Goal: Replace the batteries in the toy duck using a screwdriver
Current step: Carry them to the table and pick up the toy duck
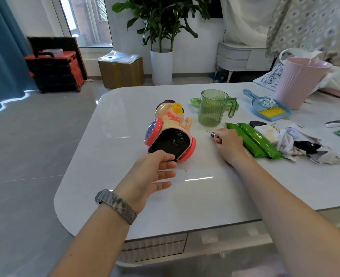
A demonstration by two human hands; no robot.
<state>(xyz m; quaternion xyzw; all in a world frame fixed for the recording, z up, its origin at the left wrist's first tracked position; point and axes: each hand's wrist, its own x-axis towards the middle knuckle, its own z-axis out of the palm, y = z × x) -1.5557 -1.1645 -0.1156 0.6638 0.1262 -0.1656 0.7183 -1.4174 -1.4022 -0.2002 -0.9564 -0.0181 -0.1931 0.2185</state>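
The toy duck (170,127) lies on its back on the white table (125,120), its black underside and pink wheels turned toward me. My left hand (153,172) touches the near edge of that black base with thumb and forefinger, the other fingers straight. To the right, my right hand (228,143) rests on the table with fingers curled round a small screwdriver (210,133); only its thin metal tip and a bit of purple handle stick out toward the duck. No batteries are visible.
A green clear jug (213,107) stands just behind the screwdriver. Two green packets (253,139), crumpled cloth (305,148), a blue dustpan (271,109) and a pink bucket (299,82) crowd the right side. The table's rounded edge lies left of the duck.
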